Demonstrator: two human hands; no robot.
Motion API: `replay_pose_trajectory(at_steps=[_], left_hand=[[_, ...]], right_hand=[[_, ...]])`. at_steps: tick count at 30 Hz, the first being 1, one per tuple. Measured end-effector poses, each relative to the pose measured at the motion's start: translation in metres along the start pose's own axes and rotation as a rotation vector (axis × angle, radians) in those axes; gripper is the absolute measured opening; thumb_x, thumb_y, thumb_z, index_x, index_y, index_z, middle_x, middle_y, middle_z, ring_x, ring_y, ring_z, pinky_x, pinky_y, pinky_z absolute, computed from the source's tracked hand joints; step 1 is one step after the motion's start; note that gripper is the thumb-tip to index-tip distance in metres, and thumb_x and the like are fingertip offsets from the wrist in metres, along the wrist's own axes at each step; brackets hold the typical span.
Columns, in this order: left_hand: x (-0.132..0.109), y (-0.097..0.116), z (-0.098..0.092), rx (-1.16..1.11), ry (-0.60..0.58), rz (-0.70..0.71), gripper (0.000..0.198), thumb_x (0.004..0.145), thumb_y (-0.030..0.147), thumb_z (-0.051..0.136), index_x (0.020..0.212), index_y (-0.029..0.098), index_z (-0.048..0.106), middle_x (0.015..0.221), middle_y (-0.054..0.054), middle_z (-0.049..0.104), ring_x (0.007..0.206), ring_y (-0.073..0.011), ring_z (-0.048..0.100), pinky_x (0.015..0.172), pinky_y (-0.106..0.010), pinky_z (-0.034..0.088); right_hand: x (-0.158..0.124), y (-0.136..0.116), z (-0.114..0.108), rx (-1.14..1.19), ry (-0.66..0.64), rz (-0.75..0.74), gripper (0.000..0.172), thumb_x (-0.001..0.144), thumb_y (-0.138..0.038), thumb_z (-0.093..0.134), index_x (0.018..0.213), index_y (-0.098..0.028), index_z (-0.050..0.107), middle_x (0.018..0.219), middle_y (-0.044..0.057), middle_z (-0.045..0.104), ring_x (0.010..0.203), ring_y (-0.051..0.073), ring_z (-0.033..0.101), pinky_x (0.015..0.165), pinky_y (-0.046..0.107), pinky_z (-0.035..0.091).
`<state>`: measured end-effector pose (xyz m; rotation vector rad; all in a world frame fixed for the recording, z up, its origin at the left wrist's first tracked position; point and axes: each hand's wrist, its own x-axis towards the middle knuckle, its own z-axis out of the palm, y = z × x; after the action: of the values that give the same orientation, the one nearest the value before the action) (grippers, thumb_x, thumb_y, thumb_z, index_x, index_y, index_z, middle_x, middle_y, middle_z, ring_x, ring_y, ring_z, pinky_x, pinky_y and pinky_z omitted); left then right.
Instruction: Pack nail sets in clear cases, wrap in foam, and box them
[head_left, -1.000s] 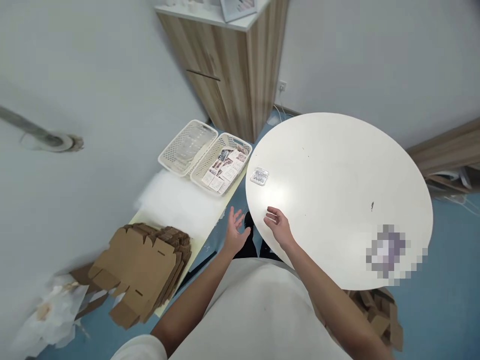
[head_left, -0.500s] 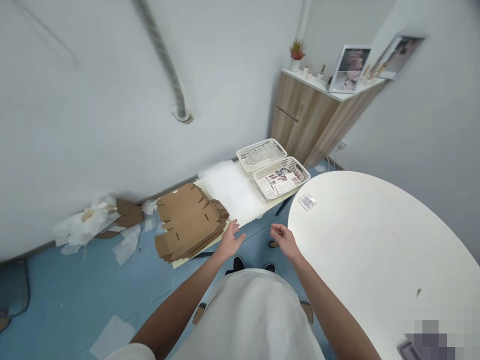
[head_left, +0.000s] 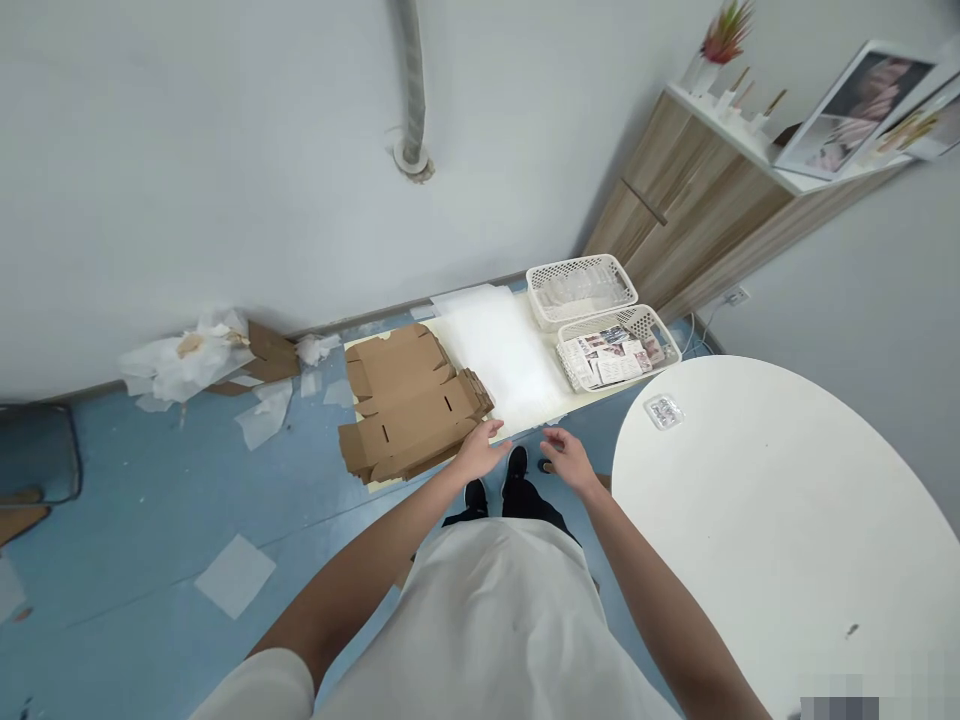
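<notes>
Left hand [head_left: 481, 453] near cardboard [head_left: 409, 405] — creases [head_left: 409, 393] rising rightward, long axis unclear

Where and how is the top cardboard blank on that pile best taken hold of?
Probably by pinching the near edge of the top cardboard blank, coming from the person's side with the left hand: the blank lies flat on its stack, and that edge faces the body, close to this hand.

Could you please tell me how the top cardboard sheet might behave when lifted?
The top cardboard sheet looks fairly stiff, lying flat, but may fold at its creases. Being thin, it is probably light. Its jutting flaps could snag the sheets beneath.
</notes>
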<state>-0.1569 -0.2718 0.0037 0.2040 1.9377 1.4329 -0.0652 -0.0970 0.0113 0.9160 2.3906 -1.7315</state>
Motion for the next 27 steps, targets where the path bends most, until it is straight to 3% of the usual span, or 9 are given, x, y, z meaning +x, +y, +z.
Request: replay_pose_trajectory(at_steps=[7,12,16,22,27], left_hand=[[0.043,0.010,0.009,0.070,-0.004,-0.090,0.052,0.071,0.040,0.060,0.117,0.020,0.049,0.130,-0.012,0.044,0.121,-0.0277,0.039,0.095,-0.039,0.035],[0.087,0.025,0.020,0.105,0.005,-0.192,0.059,0.067,0.045,0.062,0.118,0.020,0.048,0.132,-0.012,0.042,0.121,-0.0283,0.038,0.097,-0.039,0.031],[0.118,0.023,0.031,0.080,0.016,-0.219,0.057,0.070,0.044,0.059,0.120,0.020,0.046,0.132,-0.010,0.042,0.122,-0.0268,0.038,0.096,-0.036,0.033],[0.136,0.010,0.043,0.123,-0.001,-0.405,0.059,0.074,0.041,0.054,0.126,0.015,0.041,0.136,-0.012,0.037,0.125,-0.0259,0.034,0.098,-0.033,0.031],[0.136,0.008,0.050,0.077,0.073,-0.379,0.050,0.074,0.033,0.055,0.120,0.014,0.048,0.131,-0.012,0.044,0.120,-0.0251,0.040,0.097,-0.032,0.031]], right_hand=[[0.064,-0.008,-0.009,-0.167,0.004,-0.014,0.036,0.072,-0.036,0.051,0.105,-0.022,0.056,0.115,0.008,0.053,0.109,0.023,0.048,0.091,0.041,0.038],[0.114,-0.001,-0.006,-0.223,-0.092,0.017,0.052,0.070,-0.035,0.054,0.118,-0.019,0.047,0.138,0.010,0.030,0.128,0.027,0.026,0.100,0.044,0.028],[0.146,0.010,0.001,-0.250,-0.150,0.076,0.062,0.070,-0.034,0.056,0.127,-0.018,0.038,0.144,0.009,0.016,0.132,0.028,0.013,0.103,0.046,0.024],[0.152,0.016,0.012,-0.455,-0.377,0.028,0.063,0.076,-0.025,0.048,0.133,-0.012,0.027,0.146,0.013,0.006,0.133,0.028,0.001,0.103,0.046,0.020],[0.139,0.010,0.021,-0.579,-0.503,-0.030,0.064,0.074,-0.015,0.049,0.133,-0.016,0.026,0.146,0.012,0.009,0.134,0.026,0.003,0.104,0.049,0.014]])
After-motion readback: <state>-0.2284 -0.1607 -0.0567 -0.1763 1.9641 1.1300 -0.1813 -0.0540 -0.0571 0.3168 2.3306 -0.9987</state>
